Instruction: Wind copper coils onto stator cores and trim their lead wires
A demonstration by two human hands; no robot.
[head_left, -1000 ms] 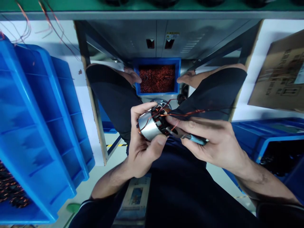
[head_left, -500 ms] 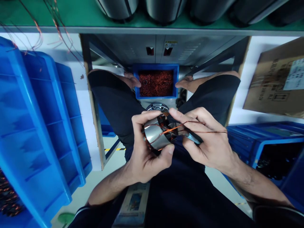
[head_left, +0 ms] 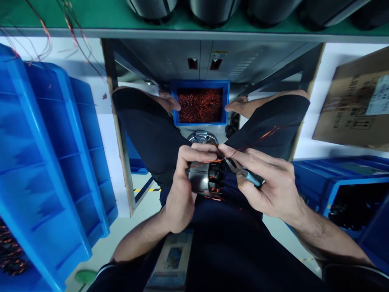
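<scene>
My left hand (head_left: 184,182) is wrapped round a motor stator (head_left: 199,177), a silver cylinder with black slots and copper windings at its right end. In my right hand (head_left: 270,178) is a pair of pliers or cutters (head_left: 251,177) with light-blue and dark handles. Its jaws point up and left, close by the stator's upper edge and the left fingertips. Copper wire (head_left: 212,161) runs along that upper edge toward the jaws; whether they touch it I cannot tell. Loose copper strands (head_left: 272,132) appear blurred above my right hand.
A blue bin (head_left: 226,117) of copper scraps stands on the floor between my feet. Stacked blue crates (head_left: 57,162) are at left, another blue crate (head_left: 334,182) and a carton (head_left: 343,109) at right. Black cylinders (head_left: 212,10) line the green bench (head_left: 100,18), where wires hang at left.
The stator has turned in my left hand, so its slotted end faces right. The pliers have shifted slightly right, and the long wires across my right hand now appear as blurred strands above it.
</scene>
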